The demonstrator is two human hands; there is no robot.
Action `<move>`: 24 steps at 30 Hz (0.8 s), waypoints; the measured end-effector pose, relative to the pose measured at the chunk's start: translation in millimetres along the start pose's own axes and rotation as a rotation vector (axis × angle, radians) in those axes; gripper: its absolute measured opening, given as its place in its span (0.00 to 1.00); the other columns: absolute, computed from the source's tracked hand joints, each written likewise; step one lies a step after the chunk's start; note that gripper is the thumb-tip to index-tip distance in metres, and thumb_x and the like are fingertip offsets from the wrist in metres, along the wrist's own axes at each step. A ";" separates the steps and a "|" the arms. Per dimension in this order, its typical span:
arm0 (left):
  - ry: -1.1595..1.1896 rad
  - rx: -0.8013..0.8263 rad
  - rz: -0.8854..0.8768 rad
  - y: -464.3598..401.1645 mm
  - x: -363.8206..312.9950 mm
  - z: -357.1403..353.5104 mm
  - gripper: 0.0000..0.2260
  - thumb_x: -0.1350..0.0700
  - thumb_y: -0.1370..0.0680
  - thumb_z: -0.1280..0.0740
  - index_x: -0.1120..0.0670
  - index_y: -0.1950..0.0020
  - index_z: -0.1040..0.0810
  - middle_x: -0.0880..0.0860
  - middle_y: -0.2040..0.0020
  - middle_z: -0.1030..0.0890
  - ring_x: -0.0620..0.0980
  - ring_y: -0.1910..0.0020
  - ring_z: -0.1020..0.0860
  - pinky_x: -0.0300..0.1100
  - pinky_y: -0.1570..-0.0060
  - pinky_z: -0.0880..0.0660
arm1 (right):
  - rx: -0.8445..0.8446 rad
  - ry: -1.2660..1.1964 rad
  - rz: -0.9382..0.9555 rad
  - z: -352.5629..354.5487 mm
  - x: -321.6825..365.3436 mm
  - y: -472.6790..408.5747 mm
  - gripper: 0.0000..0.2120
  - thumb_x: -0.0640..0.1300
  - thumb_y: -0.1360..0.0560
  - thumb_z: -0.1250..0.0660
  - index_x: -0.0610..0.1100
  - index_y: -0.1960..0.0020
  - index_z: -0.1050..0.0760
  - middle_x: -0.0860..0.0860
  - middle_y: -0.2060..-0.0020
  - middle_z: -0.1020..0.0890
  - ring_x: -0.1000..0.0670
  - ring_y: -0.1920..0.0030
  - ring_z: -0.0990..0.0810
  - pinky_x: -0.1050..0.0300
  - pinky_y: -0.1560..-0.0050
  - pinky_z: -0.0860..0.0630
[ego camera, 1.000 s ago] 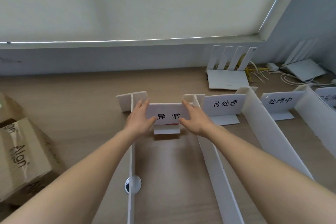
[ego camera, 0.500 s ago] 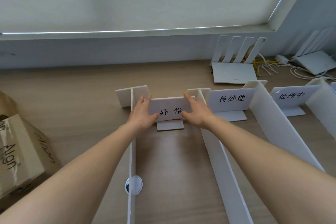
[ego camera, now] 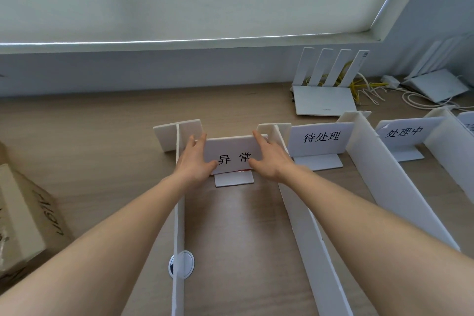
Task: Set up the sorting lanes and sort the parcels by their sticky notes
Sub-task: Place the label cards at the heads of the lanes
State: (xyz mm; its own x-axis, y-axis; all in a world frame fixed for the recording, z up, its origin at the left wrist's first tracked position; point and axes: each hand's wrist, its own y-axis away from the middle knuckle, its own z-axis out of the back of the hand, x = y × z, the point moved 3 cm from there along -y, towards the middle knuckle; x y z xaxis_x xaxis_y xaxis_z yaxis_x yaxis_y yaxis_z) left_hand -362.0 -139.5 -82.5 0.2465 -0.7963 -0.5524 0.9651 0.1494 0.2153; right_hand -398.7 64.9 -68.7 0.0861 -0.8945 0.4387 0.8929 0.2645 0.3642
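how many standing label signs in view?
4: white 异常 sign between both hands, white 待处理 sign one lane right, white 处理中 sign next lane, fourth sign cropped at right edge.

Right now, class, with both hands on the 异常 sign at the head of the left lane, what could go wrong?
1. The left hand and right hand pinch the 异常 sign by its ends between two thin dividers; a nudge could shift or tip either one.
2. The sign stands on a small foot; let go unevenly and it may tip or sit crooked.
3. The right forearm crosses the right divider and might drag it on withdrawal.
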 end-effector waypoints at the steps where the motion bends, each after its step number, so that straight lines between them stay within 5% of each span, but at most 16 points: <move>1: 0.004 -0.001 0.001 0.5 -0.9 0.1 0.39 0.51 0.22 0.31 0.50 0.19 0.51 0.56 0.19 0.52 0.57 0.22 0.45 0.49 0.26 0.43 | 0.004 0.002 -0.004 -0.5 -0.3 0.6 0.39 0.51 0.20 0.37 0.55 0.18 0.59 0.43 0.23 0.36 0.39 0.28 0.32 0.43 0.30 0.31; 13: -0.006 -0.010 -0.013 29.9 -21.1 23.1 0.38 0.48 0.22 0.32 0.49 0.19 0.51 0.57 0.19 0.53 0.57 0.21 0.46 0.49 0.27 0.42 | -0.003 -0.027 0.003 25.9 9.8 34.8 0.39 0.51 0.19 0.37 0.54 0.17 0.57 0.43 0.23 0.36 0.39 0.26 0.33 0.45 0.29 0.32; 24: -0.023 -0.168 -0.095 129.2 -93.5 148.7 0.34 0.43 0.21 0.34 0.49 0.20 0.45 0.52 0.20 0.46 0.52 0.22 0.44 0.48 0.26 0.41 | -0.125 0.099 0.119 158.2 64.8 158.4 0.36 0.50 0.19 0.37 0.53 0.17 0.51 0.43 0.22 0.37 0.41 0.24 0.35 0.47 0.28 0.35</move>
State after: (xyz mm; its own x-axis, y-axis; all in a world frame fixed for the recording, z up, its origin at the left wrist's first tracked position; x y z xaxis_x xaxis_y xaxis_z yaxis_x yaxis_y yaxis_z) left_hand -273.6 -132.9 116.7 0.1529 -0.8242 -0.5452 0.9857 0.1666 0.0245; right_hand -321.6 105.9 147.4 0.2316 -0.8924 0.3873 0.9215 0.3289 0.2067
